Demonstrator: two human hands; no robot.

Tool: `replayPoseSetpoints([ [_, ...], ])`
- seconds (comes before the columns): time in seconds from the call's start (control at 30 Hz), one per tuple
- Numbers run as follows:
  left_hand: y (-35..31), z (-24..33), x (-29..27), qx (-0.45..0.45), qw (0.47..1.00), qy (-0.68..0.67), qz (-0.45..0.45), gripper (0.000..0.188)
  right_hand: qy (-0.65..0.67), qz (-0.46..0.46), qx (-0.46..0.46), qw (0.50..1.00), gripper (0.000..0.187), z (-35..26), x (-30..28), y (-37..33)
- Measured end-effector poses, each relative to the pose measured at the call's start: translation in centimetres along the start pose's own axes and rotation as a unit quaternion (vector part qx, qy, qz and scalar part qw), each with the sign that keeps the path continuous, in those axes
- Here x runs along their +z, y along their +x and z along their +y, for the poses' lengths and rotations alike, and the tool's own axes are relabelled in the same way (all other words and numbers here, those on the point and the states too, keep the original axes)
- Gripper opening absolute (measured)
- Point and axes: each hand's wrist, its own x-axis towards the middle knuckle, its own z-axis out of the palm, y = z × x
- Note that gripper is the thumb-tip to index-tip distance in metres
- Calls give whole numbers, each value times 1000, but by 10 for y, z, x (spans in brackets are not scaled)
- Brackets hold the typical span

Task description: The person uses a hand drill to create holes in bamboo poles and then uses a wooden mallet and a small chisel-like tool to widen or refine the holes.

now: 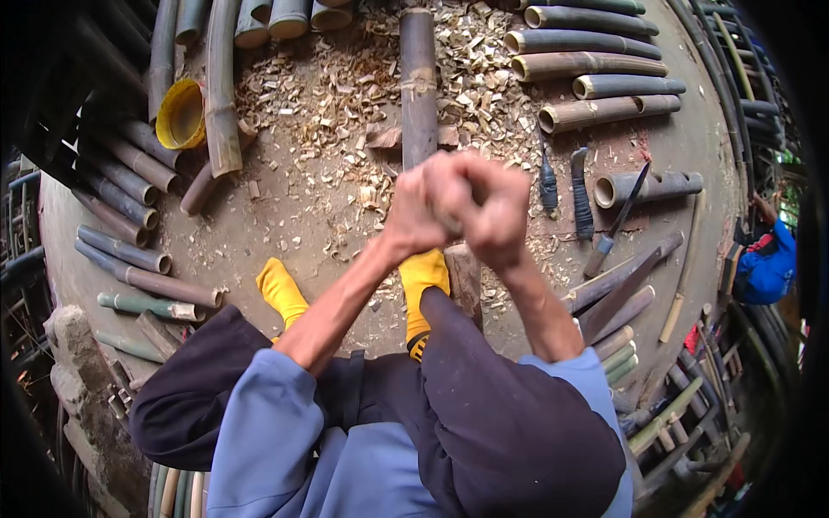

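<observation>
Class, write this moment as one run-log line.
Left hand: near bamboo | right hand: curled beside left, blurred | holds: unclear | knife: lying right | chips: scattered around bamboo

Yellow container (pixel 183 91) at left, blue-clad person (pixel 768 272) at right

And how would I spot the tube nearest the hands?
Find the big scatter of pale chips at top centre. Down its middle, a dark tube runs toward the left hand. Unlike the grouped tubes at either side, it lies alone.
</observation>
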Motion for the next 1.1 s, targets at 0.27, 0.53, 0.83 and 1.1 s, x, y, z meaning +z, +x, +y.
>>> replayPoseSetpoints([
  [0.27,35,21,7,41,999,-18,3,54,48,14,-82,995,22,-6,-35,18],
  [0.53,62,41,-110,-114,976,9,187,69,-388,212,155,883,52,89,-166,-46],
  [0.83,8,-37,-94,-243,921,165,254,53,-669,137,307,663,70,195,-245,-137],
  [1.1,-20,-66,-61,-270,951,25,147,37,-137,307,323,884,39,129,-184,-111],
])
